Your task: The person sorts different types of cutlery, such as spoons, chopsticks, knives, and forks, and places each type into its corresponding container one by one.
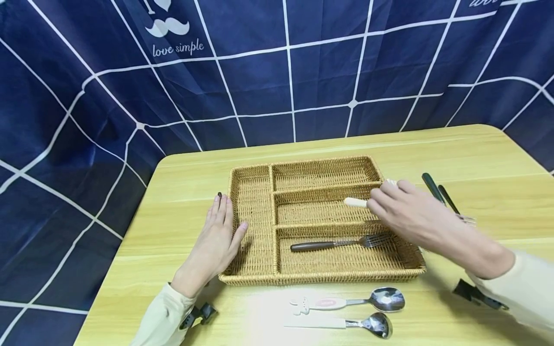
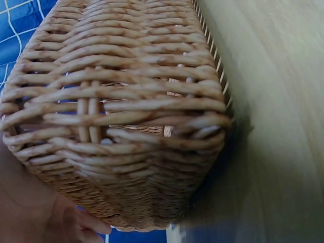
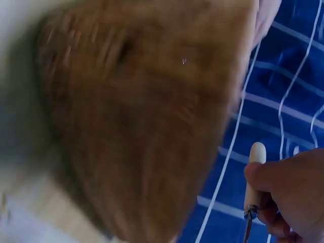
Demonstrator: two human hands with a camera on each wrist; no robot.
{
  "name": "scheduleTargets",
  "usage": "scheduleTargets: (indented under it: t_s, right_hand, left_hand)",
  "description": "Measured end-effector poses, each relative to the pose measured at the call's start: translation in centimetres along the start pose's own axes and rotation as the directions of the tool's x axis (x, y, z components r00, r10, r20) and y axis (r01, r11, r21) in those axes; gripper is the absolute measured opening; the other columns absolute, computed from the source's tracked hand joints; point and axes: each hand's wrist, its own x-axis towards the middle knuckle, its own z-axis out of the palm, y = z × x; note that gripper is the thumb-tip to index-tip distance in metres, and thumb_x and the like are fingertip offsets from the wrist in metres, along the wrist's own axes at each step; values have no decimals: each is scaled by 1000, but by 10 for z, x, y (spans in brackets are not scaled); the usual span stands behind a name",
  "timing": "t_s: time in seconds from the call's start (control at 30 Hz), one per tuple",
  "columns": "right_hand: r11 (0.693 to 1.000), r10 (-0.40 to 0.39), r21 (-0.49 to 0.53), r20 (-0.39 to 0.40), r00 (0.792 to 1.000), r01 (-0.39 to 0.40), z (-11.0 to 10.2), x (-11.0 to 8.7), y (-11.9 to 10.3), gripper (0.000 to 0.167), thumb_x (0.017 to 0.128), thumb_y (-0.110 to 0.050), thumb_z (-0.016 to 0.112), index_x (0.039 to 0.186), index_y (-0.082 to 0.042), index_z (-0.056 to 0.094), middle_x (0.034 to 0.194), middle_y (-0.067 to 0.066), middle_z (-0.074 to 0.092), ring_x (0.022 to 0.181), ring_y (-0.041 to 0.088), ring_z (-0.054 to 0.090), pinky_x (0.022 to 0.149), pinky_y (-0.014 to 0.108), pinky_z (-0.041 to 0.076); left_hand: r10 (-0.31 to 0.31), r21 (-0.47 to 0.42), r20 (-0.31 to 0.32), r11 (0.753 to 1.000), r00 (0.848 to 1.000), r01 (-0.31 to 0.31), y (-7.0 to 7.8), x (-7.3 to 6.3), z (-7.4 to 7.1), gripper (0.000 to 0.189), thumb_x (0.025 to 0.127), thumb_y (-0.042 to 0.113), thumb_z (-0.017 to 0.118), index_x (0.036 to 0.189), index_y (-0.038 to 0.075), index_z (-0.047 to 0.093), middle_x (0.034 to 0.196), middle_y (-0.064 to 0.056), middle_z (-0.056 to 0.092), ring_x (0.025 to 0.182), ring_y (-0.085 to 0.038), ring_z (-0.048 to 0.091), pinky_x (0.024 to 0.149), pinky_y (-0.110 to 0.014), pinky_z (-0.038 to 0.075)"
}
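Note:
A woven wicker tray with divided compartments lies on the table. My left hand rests along its left side, fingers straight and thumb over the rim; in the left wrist view part of this hand shows beside the tray's woven wall. My right hand pinches a utensil by its cream handle above the tray's right side. The right wrist view shows a metal neck below that handle; the working end is hidden. A dark-handled fork lies in the front compartment.
Two spoons, one with a pink and white handle and one with a white handle, lie in front of the tray. Right of it are two dark-handled utensils, partly behind my right arm. A dark blue checked curtain hangs behind the table.

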Motion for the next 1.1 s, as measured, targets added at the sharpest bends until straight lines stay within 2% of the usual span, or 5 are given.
scheduleTargets:
  t_s: [0.13, 0.47, 0.73, 0.9, 1.1]
  right_hand:
    - [1000, -23, 16, 24, 999, 23, -2, 10, -24, 28, 76, 9, 20, 86, -1, 43, 81, 9, 43, 71, 23, 41, 60, 33, 38]
    - [991, -128, 39, 46, 991, 127, 2, 33, -66, 19, 77, 1, 33, 85, -6, 48, 83, 6, 50, 75, 19, 46, 67, 29, 44]
    - [974, -191, 155, 154, 970, 167, 7, 41, -69, 9, 80, -11, 57, 89, -11, 54, 85, 0, 55, 78, 15, 51, 73, 27, 49]
    - [946, -205, 303, 288, 935, 114, 11, 47, -65, 10, 91, -21, 61, 95, -12, 59, 93, 0, 65, 86, 17, 60, 80, 31, 53]
    - [923, -203, 377, 293, 934, 82, 18, 55, -67, 16, 92, -30, 63, 84, -16, 59, 71, -7, 59, 60, 9, 52, 57, 22, 46]
  left_hand:
    - [-1, 3, 0, 1000, 1000, 1, 0, 0, 0, 73, 105, 41, 33, 148, -12, 9, 156, -27, 0, 146, -40, -1, 118, -49, 6]
    - [1, 2, -14, 1000, 1000, -1, 0, 0, 2, 73, 104, 40, 36, 148, -13, 10, 156, -29, 3, 145, -40, -1, 118, -50, 7]
    - [9, 14, -23, 1000, 1000, -9, -1, 1, 2, 75, 104, 43, 34, 148, -13, 10, 156, -29, 4, 146, -39, 0, 118, -49, 8]
    - [6, 12, -25, 1000, 1000, -6, -1, 2, 2, 75, 104, 42, 35, 148, -13, 10, 156, -29, 4, 145, -40, 0, 118, -50, 9]
    - [-2, 12, -17, 1000, 1000, 2, -1, 2, 3, 75, 104, 42, 36, 148, -13, 10, 156, -30, 4, 145, -40, 0, 118, -49, 8]
